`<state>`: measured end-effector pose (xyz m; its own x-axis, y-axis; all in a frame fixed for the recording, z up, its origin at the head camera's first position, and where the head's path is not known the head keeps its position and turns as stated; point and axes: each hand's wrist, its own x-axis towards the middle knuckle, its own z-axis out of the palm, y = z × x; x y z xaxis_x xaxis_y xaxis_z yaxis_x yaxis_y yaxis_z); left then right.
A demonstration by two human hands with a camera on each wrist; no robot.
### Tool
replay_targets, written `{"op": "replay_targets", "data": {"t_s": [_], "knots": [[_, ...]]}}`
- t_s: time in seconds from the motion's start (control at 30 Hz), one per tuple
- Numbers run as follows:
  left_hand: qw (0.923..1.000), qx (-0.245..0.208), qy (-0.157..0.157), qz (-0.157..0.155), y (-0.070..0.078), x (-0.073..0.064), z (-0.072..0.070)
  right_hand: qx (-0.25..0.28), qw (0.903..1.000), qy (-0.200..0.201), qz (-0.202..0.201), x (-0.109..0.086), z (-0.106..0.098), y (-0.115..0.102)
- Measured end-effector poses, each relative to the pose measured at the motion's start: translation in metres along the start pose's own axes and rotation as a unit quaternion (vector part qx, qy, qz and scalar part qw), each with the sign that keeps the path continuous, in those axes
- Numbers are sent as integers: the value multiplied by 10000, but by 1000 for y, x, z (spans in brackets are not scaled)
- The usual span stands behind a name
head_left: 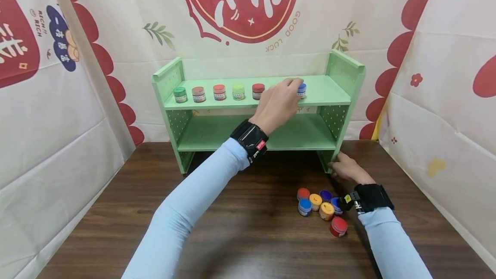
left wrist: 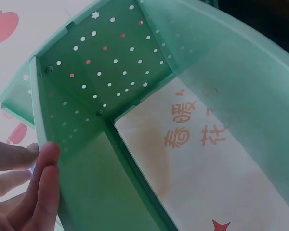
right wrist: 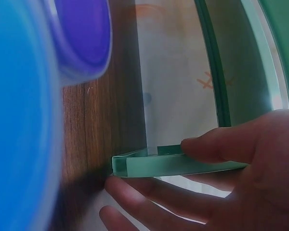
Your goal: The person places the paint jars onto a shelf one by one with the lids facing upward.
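My left hand [head_left: 280, 103] reaches over the top board of a green shelf [head_left: 255, 145] and pinches a small blue-lidded jar [head_left: 302, 91] there. In the left wrist view its fingers [left wrist: 47, 166] curl at the board's front edge and mostly hide the jar. Left of it stand several labelled jars in a row, among them a dark red jar [head_left: 258, 91], a light green jar [head_left: 238, 92] and a dark green jar [head_left: 180, 94]. My right hand [head_left: 348, 169] grips the shelf's right foot, thumb on one side and fingers on the other, as the right wrist view shows.
More jars stand in a cluster on the dark wooden table [head_left: 248, 244] near my right wrist, including a blue jar [head_left: 304, 207], a yellow jar [head_left: 327, 211] and a red jar [head_left: 339, 227]. Printed cloth [head_left: 248, 66] hangs behind the shelf and along both sides.
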<state>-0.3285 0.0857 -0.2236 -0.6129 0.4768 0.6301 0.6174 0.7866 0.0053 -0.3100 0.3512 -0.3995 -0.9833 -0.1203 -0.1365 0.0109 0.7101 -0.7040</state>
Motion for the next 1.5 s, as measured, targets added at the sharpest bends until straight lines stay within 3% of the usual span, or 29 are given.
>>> {"op": "replay_targets", "data": {"t_s": [0.17, 0.3, 0.47, 0.6, 0.77, 0.9, 1.0, 1.07, 1.2, 1.27, 1.37, 1.43, 1.5], "knots": [[9960, -272, 755, 398, 1, -40, 2, -30, 10000, -11, 17, 0, 0, 0], [9909, -588, 1126, 451, 1, -82, 10, -53, 10000, -20, 1, -1, -2, 1], [9920, -769, 986, 186, -11, -132, 25, -117, 9999, -2, -76, -1, -1, -1], [9945, -678, 780, -193, -32, -162, 35, -198, 9996, 11, -178, -1, -1, -1], [9935, -459, 693, -779, -64, -187, 40, -244, 9993, -59, -291, 0, 0, -2], [9883, -369, 986, -1103, -88, -195, 35, -204, 9991, -105, -366, 1, -1, -1], [9779, -440, 1561, -1318, -108, -196, 27, -208, 9991, -123, -356, 2, -3, -1], [9647, -533, 2114, -1478, -122, -197, 19, -251, 9991, -147, -311, 3, -4, -1], [9253, -779, 3151, -1963, -150, -203, 4, -334, 9990, -212, -228, 4, -6, -1], [9057, -822, 3402, -2390, -163, -208, -3, -414, 9986, -242, -229, 3, -7, -3], [8884, -692, 3297, -3117, -179, -216, -10, -651, 9974, -216, -214, -1, -12, -8], [8848, -615, 2942, -3561, -189, -221, -12, -833, 9963, -159, -106, -5, -16, -11], [8866, -612, 2404, -3904, -199, -226, -12, -980, 9951, -113, 12, -10, -21, -15]]}}
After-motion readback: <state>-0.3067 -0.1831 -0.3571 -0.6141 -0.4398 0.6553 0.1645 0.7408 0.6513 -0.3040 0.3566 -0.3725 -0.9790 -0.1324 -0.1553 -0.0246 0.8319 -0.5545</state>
